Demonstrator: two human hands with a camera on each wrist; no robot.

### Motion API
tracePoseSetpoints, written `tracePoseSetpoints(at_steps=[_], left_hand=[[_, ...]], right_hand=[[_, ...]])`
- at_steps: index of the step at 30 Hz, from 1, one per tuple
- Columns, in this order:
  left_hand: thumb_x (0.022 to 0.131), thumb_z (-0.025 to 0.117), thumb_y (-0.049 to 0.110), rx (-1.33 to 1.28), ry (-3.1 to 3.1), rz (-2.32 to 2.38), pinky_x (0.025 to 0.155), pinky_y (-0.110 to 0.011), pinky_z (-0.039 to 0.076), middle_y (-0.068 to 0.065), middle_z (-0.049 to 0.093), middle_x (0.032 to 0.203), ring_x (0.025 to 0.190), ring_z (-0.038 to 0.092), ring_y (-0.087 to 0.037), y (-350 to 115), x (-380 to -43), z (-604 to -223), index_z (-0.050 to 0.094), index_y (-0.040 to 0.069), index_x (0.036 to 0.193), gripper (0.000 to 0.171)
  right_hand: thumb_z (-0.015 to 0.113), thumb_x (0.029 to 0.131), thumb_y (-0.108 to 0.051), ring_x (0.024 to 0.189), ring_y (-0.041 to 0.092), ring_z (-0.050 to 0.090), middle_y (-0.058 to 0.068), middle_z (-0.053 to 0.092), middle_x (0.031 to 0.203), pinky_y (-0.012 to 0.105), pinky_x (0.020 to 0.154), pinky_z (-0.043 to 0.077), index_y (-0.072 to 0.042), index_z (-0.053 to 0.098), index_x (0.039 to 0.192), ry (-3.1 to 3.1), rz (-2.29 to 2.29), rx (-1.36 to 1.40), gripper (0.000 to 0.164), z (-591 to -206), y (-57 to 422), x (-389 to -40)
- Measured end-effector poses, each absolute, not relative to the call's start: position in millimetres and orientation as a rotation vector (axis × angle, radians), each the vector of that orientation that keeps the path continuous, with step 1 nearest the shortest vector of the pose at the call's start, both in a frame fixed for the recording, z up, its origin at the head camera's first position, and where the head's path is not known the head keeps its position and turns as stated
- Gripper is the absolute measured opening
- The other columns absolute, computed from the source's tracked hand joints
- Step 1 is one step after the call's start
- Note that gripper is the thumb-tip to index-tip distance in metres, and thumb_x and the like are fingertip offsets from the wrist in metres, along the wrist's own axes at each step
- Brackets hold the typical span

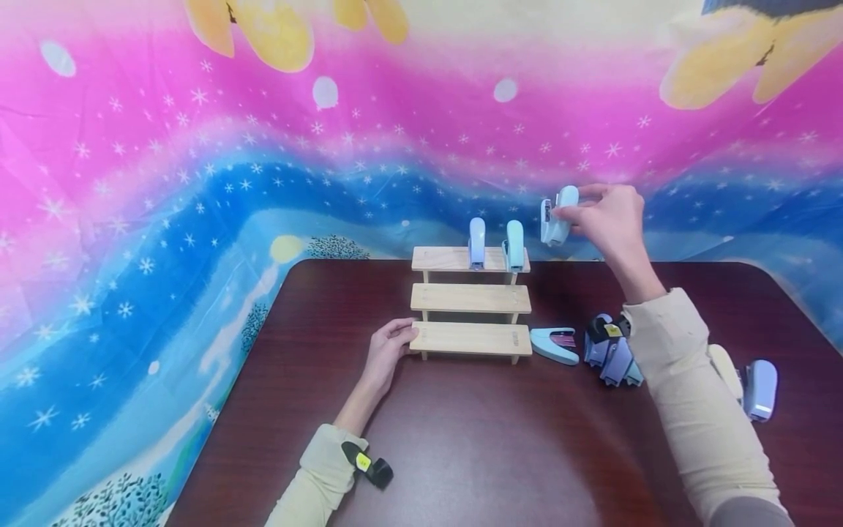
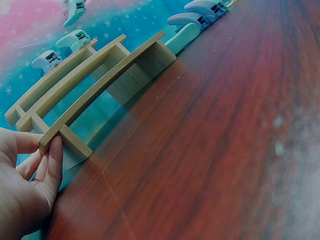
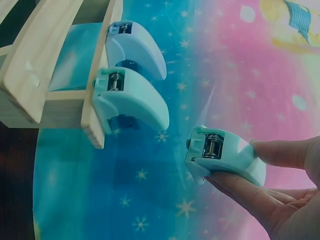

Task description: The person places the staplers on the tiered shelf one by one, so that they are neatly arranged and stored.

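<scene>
My right hand pinches a pale mint-blue stapler between thumb and fingers, raised to the right of the wooden rack's top step. My left hand grips the left end of the bottom step of the three-step wooden rack, thumb and fingers about its corner in the left wrist view. On the top step stand a lavender-blue stapler and a mint stapler to its right. A light blue stapler lies on the table, close by the rack's right end.
Several purple and blue staplers are bunched on the dark wooden table, partly behind the right sleeve. Farther right are a cream stapler and a lavender stapler. A patterned cloth hangs behind the table.
</scene>
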State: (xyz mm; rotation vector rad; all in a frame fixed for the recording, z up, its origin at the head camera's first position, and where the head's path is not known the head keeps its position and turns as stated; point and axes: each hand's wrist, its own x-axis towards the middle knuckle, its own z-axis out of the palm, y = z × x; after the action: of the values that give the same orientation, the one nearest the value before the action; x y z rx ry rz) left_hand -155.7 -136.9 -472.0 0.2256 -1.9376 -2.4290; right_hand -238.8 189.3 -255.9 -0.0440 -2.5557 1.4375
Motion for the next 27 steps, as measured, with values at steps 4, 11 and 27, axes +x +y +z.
tracePoseSetpoints(at_steps=[4, 11, 27], left_hand=[[0.094, 0.066, -0.001, 0.227, -1.935, -2.434, 0.067, -0.021, 0.052, -0.001, 0.072, 0.096, 0.08, 0.064, -0.008, -137, -156, -472, 0.062, -0.016, 0.126, 0.036], [0.094, 0.067, 0.0, 0.222, -1.944, -2.427, 0.067, -0.021, 0.052, -0.004, 0.072, 0.097, 0.08, 0.064, -0.008, -137, -155, -473, 0.062, -0.015, 0.126, 0.036], [0.094, 0.066, -0.002, 0.213, -1.923, -2.447, 0.067, -0.021, 0.053, -0.004, 0.072, 0.095, 0.078, 0.064, -0.008, -137, -156, -474, 0.06, -0.017, 0.127, 0.037]], right_hand=[[0.08, 0.093, -0.026, 0.108, 0.034, 0.072, 0.025, 0.066, 0.131, 0.022, 0.072, 0.058, 0.002, 0.062, 0.14, -2.548, 1.433, -0.029, 0.058, -254, 183, -239], [0.081, 0.092, -0.023, 0.108, 0.034, 0.072, 0.025, 0.068, 0.129, 0.019, 0.069, 0.058, 0.001, 0.063, 0.14, -2.545, 1.459, -0.015, 0.056, -249, 171, -240], [0.082, 0.09, -0.018, 0.106, 0.028, 0.074, 0.024, 0.069, 0.127, 0.022, 0.07, 0.059, 0.001, 0.065, 0.137, -2.508, 1.575, 0.048, 0.053, -241, 142, -240]])
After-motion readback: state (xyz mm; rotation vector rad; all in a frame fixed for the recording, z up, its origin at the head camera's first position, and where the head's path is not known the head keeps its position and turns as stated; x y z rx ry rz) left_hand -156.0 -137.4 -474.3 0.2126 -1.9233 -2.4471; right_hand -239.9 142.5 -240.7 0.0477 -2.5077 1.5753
